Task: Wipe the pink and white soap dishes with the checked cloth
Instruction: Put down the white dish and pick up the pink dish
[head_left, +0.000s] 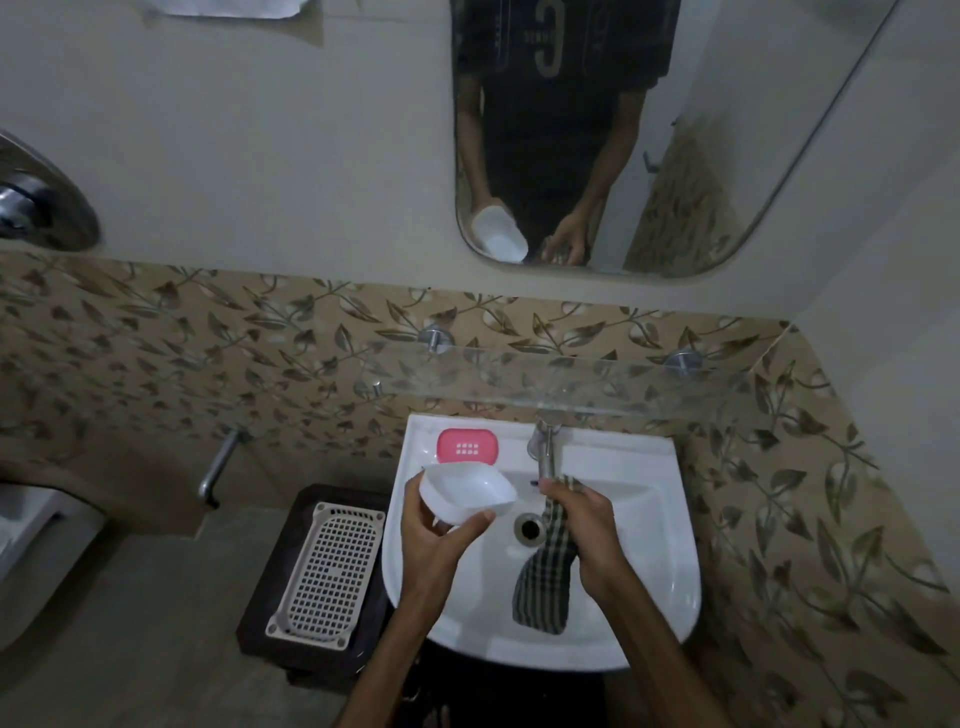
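My left hand (434, 540) holds the white soap dish (465, 491) over the left side of the white sink (665, 561), hollow side up and tilted. The pink soap dish (467, 446) lies flat on the sink's back left ledge, apart from both hands. My right hand (584, 530) grips the checked cloth (543, 582) over the basin, just right of the drain; the cloth's loose end hangs down toward the front of the basin. Cloth and white dish are apart.
A metal tap (543, 449) rises at the sink's back centre, close to my right fingertips. A glass shelf (571, 382) juts out above it, below a mirror (597, 130). A perforated beige tray (330, 564) rests on a dark stool left of the sink.
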